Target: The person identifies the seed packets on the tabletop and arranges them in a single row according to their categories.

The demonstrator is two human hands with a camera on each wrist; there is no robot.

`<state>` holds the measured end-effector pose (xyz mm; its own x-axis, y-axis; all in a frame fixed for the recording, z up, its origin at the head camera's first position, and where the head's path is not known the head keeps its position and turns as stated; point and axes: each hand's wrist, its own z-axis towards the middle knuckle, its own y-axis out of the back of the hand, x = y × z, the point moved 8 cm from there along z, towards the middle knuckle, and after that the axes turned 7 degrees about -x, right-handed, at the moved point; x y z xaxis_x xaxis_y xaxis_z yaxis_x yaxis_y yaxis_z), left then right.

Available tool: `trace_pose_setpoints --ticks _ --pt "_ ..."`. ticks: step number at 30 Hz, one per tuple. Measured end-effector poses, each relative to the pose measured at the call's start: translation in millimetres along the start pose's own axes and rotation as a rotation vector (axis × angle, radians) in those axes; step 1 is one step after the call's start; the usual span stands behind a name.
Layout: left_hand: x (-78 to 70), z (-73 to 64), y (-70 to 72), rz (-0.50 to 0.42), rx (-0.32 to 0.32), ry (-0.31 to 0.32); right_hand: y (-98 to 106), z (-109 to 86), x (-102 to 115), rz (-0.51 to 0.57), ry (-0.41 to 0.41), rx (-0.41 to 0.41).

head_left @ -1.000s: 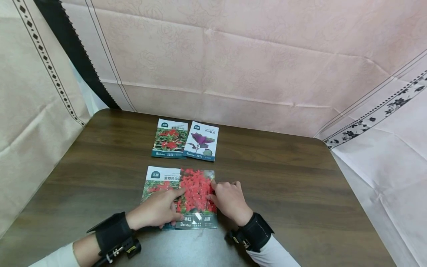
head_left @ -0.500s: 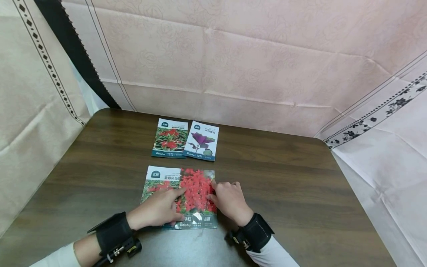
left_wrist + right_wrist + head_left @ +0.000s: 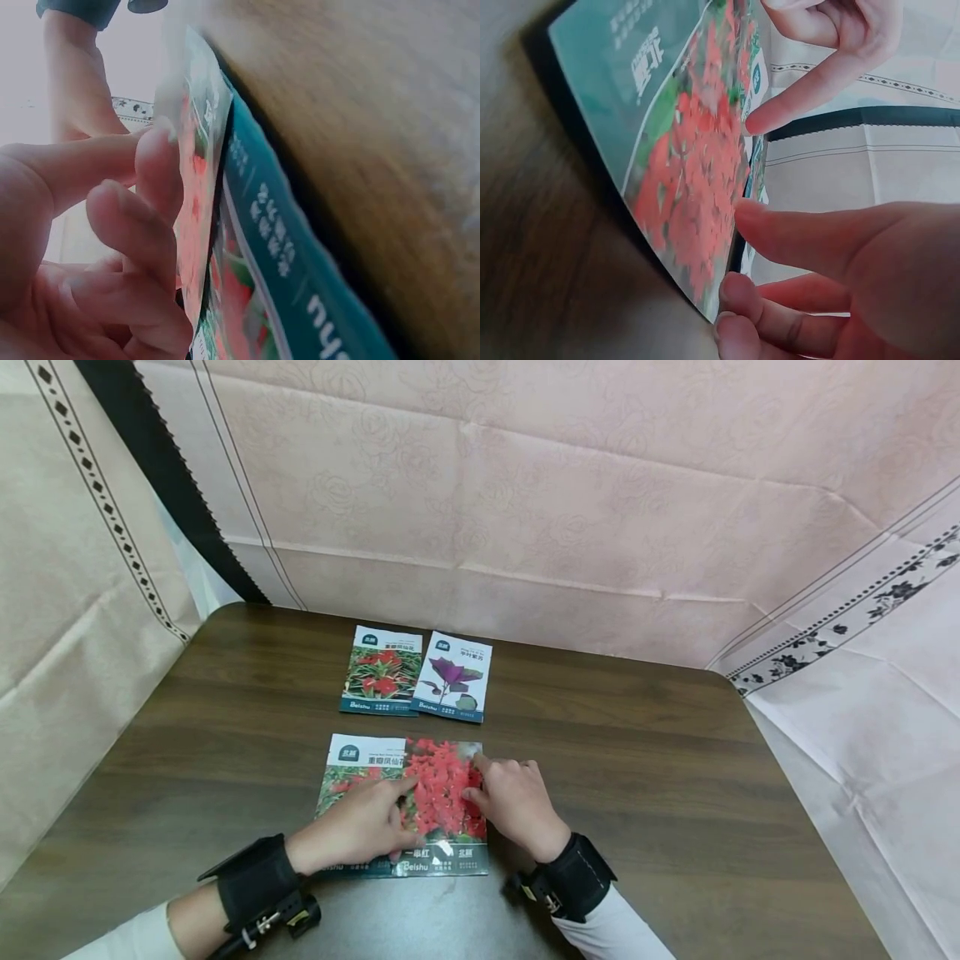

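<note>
A seed packet with red blossoms (image 3: 442, 793) lies on the table, overlapping the right side of another seed packet (image 3: 366, 750) with a white top and teal foot. My left hand (image 3: 360, 827) rests across this pair, index finger and thumb reaching onto the red-blossom packet. In the left wrist view, loosely bent fingers (image 3: 135, 225) sit close to the packet faces. On the right, my right hand (image 3: 517, 802) touches the red-blossom packet with thumb and index finger near its upper right edge. Its thumb (image 3: 757, 221) shows against the packet face in the right wrist view.
Farther back lie two more seed packets, a red-flower one (image 3: 381, 672) and a purple-leaf one (image 3: 452, 678) overlapping it. The wooden table (image 3: 637, 777) ends at a pale patterned cloth (image 3: 562, 527) behind. Each wrist wears a black strap with a camera.
My left thumb has slid slightly right and up over the red-blossom packet, showing more lettering at its foot. My right fingers have shifted up a little. The back packets stay put.
</note>
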<state>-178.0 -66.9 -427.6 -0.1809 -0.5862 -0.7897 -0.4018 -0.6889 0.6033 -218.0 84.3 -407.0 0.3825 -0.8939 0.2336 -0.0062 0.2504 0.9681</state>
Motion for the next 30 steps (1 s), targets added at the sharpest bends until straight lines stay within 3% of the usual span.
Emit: trace_pose_setpoints --ticks 9,14,22,30 --pt "-5.0 4.6 11.0 0.041 -0.025 -0.009 15.9 2.7 -0.3 0.034 0.020 -0.116" --pt "-10.3 10.0 18.3 0.042 -0.055 -0.047 21.3 7.9 -5.5 0.083 -0.001 -0.173" --pt "-14.9 15.6 27.3 0.049 -0.094 -0.085 22.6 13.3 -16.8 0.165 -0.096 -0.190" --pt "-17.8 23.3 37.5 0.059 -0.122 -0.078 25.1 16.2 -19.9 0.178 -0.109 -0.217"
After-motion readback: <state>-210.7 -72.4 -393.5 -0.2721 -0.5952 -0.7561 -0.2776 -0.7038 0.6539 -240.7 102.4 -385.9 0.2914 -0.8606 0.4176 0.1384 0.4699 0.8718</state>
